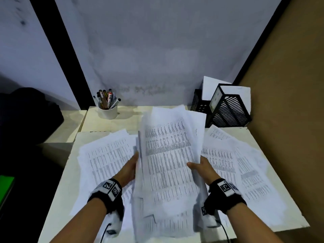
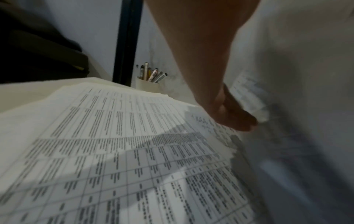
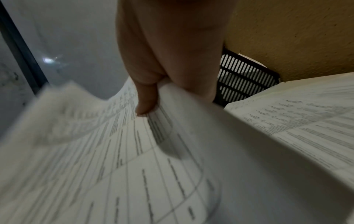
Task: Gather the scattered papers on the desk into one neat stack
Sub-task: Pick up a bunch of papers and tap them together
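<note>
Pale laminate worktop (image 1: 105, 123) fills the lower frame, strewn with loose printed sheets (image 1: 107, 155) at left and right. At centre, a ragged bundle of papers (image 1: 168, 155) is held raised between 2 hands. The left hand (image 1: 128, 170) presses flat against its left edge; the right hand (image 1: 204, 170) pinches the right edge, thumb on top. Uneven edges suggest sheets could slip out if either grip loosens. A pen cup (image 1: 107, 112) stands at upper left.
</note>
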